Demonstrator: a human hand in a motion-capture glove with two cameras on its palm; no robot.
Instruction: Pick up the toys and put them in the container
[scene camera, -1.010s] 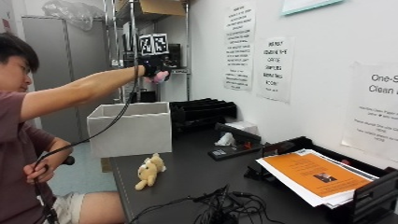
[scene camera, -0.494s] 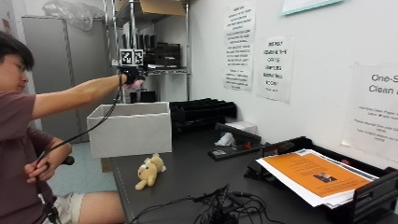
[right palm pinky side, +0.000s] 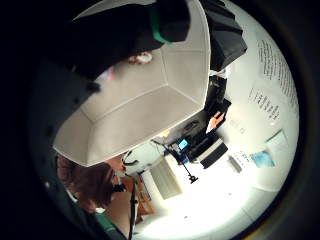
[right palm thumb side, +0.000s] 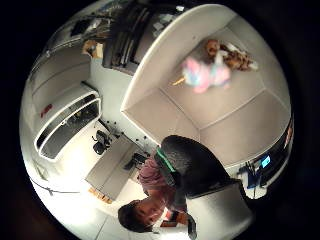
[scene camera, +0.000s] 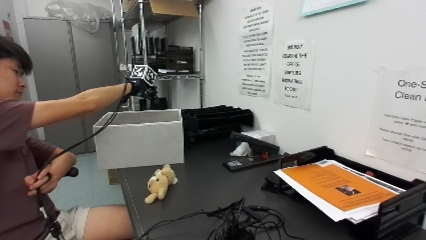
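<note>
Toys: a pink plush (right palm thumb side: 207, 74) and a brown plush (right palm thumb side: 234, 54) are lying inside the white container (scene camera: 141, 141); a teddy bear (scene camera: 160, 183) is lying on the tabletop (scene camera: 200, 190) just beside it. Gloved right hand (scene camera: 141, 88) is hovering above the container; whether it is released or clenched, I cannot tell.

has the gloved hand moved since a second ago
Yes. The gloved hand has swung from the shelf side back to above the box's near edge, toward the person.
</note>
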